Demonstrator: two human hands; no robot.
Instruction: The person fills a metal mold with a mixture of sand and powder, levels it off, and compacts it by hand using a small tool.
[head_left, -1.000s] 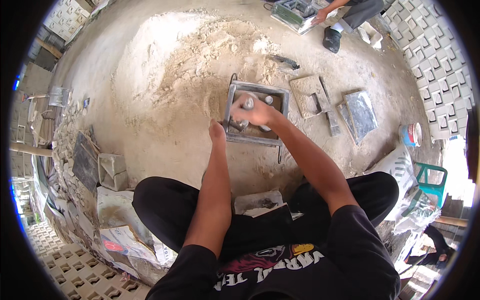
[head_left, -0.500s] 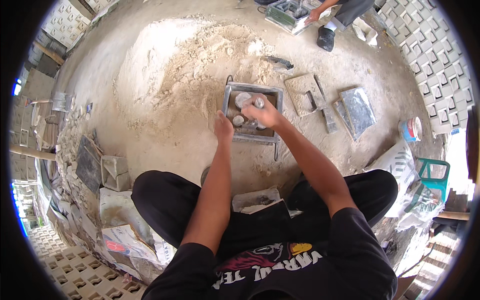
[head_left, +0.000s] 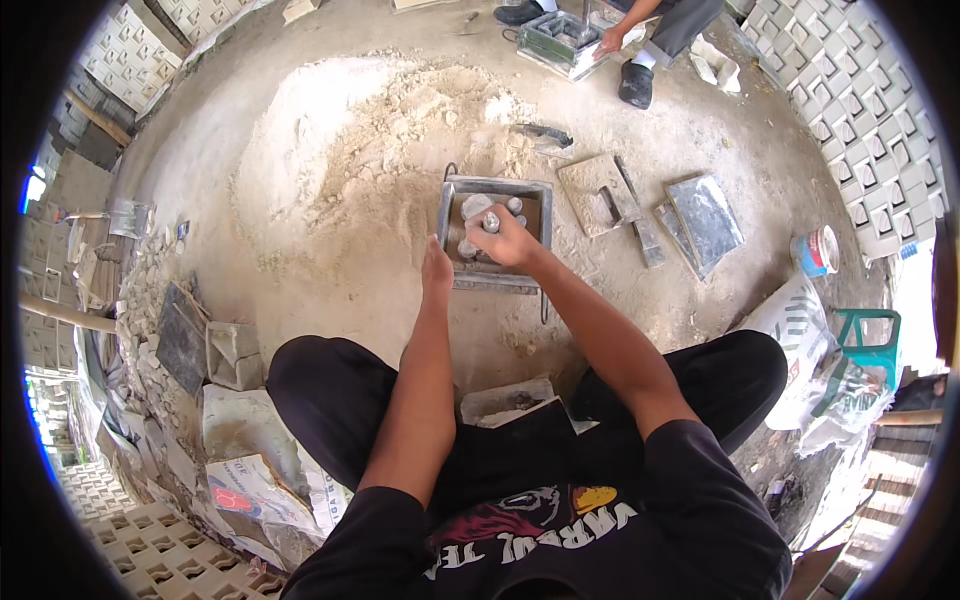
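Observation:
A rectangular metal-edged mould [head_left: 497, 184] lies on the ground in front of me, with wire handles at two corners. Inside it, round grey lumps or cores stand out of a sandy fill, among them a large pale disc [head_left: 476, 205] and a smaller knob [head_left: 515, 204]. My right hand [head_left: 508, 243] is closed around an upright, round-topped metal rod [head_left: 491, 222] over the middle of the mould. The rod's lower end is hidden under the hand. My left hand [head_left: 436, 270] rests against the mould's left side, fingers stretched out and holding nothing.
A heap of pale sand [head_left: 360, 130] spreads beyond the mould to the left. On the right lie a board with a slot [head_left: 592, 190], a flat metal bar [head_left: 648, 243] and dark plates [head_left: 705, 225]. Another person's hand [head_left: 608, 42] works at a second mould [head_left: 548, 48].
My right hand has shifted left with the rod, uncovering knobs on the mould's right side. The left hand stays at the mould's left edge. The view has shifted slightly.

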